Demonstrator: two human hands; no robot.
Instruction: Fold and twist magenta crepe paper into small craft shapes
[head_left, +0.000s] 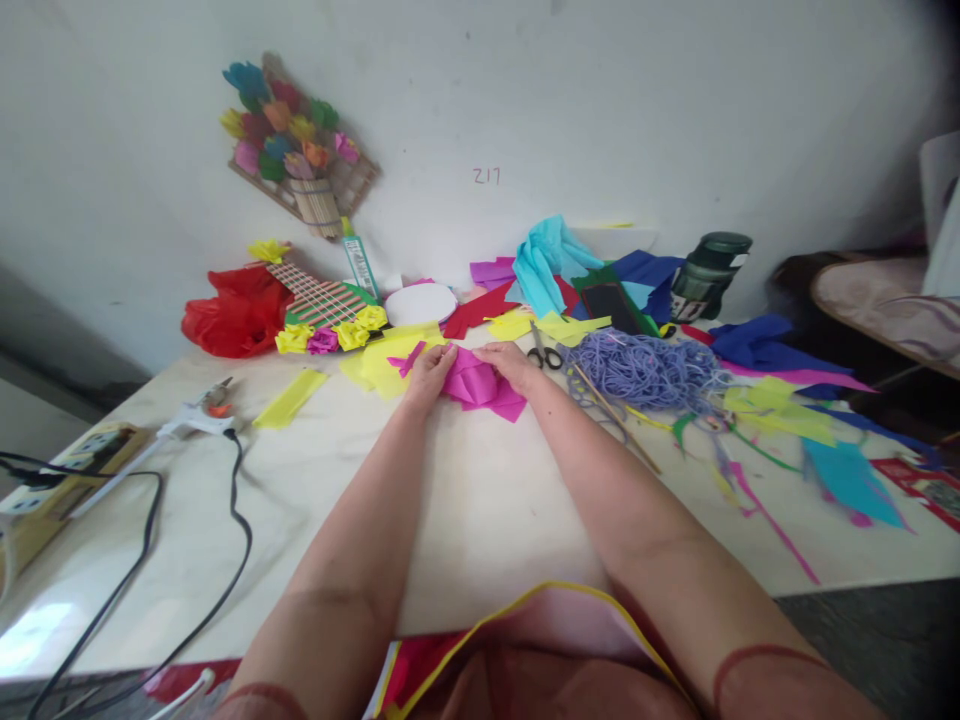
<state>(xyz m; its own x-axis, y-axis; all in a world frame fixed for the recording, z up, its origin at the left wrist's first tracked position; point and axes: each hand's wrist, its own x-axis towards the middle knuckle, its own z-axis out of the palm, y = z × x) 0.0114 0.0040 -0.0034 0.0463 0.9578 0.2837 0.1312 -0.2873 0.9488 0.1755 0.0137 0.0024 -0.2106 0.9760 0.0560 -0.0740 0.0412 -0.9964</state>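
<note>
Left hand [429,374] and right hand [511,362] sat apart on the pink paper [480,390] mid-table, each pressing a side, seemingly to keep it flat; whether they pinched it I couldn't tell; scissors [546,353] lay just beside

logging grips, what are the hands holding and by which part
The magenta paper sheet on the table: left hand at its left edge, right hand at its upper edge. Pinched or just pressed cannot be told.
</note>
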